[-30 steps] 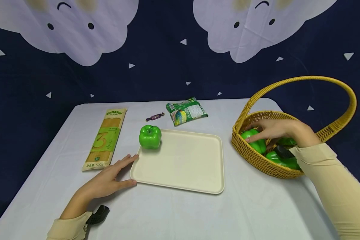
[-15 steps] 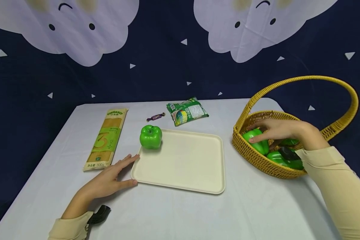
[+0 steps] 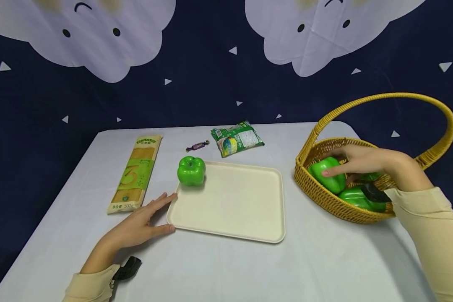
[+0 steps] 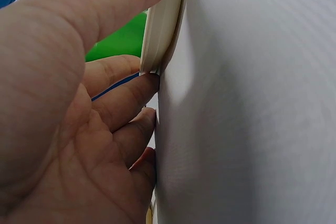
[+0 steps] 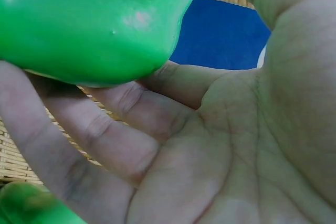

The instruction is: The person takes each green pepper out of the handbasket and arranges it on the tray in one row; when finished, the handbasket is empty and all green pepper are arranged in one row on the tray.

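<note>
Right hand (image 3: 366,165) curls around a green pepper (image 3: 328,175) inside the basket (image 3: 317,197), at its left end | pepper lies tilted, long axis slanting down to the right | left hand (image 3: 139,222) flat, fingers spread, touching the tray (image 3: 234,205) corner | since a second ago the pepper sits a little higher in the basket.

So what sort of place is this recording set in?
Most likely a staged recording setup, not a real kitchen: a table under a plain white cloth, a dark backdrop printed with cartoon clouds, and glossy, toy-like green peppers set out with a tray and wicker basket.
</note>
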`<state>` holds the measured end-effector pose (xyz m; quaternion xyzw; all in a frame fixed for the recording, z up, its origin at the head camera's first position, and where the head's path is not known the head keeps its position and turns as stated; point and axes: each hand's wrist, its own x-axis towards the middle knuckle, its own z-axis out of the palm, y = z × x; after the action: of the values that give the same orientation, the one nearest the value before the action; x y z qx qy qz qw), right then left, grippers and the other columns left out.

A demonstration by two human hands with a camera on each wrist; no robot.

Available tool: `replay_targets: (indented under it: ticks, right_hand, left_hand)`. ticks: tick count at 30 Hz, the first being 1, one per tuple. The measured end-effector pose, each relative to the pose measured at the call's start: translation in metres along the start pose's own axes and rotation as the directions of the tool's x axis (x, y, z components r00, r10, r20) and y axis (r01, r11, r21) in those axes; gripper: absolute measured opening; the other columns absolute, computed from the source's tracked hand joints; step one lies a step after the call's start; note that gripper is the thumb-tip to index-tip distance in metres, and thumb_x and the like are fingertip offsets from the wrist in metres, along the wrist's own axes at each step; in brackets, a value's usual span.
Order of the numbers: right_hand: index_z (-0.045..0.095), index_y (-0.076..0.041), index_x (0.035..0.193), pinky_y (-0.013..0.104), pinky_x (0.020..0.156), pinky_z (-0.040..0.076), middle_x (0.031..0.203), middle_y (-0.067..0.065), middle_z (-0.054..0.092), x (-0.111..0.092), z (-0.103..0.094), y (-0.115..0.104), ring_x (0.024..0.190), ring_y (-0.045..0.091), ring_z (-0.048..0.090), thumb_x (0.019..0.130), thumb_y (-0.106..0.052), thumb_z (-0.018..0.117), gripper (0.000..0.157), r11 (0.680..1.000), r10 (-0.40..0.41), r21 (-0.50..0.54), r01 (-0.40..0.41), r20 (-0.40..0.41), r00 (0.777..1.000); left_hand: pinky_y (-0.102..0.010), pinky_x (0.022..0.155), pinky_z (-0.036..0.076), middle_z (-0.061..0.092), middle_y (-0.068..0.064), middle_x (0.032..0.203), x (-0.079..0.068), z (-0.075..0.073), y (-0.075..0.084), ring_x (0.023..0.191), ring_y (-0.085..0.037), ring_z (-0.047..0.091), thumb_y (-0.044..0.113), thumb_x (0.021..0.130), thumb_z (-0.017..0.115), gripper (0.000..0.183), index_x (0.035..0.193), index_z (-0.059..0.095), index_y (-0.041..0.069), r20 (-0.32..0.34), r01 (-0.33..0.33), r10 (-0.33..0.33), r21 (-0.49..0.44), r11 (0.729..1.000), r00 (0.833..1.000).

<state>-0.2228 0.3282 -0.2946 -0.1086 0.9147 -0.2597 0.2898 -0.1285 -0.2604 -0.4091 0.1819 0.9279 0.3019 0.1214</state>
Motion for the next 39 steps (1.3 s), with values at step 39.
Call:
replay_targets:
  ticks: [39]
  right_hand:
    - [0.049, -0.007, 0.157, 0.028, 0.076, 0.064, 0.136, 0.014, 0.069, -0.052, -0.012, -0.017, 0.109, 0.019, 0.072, 0.103, -0.033, 0.074, 0.065, 0.989, -0.100, -0.130, 0.076, -0.188, 0.977]
  left_hand:
    - [-0.077, 0.125, 0.025, 0.031, -0.024, 0.174, -0.001, 0.001, 0.000, 0.158, -0.059, 0.027, 0.057, 0.095, 0.076, 0.086, 0.167, 0.040, 0.028, -0.011, -0.003, 0.003, 0.007, 1.000, 1.000]
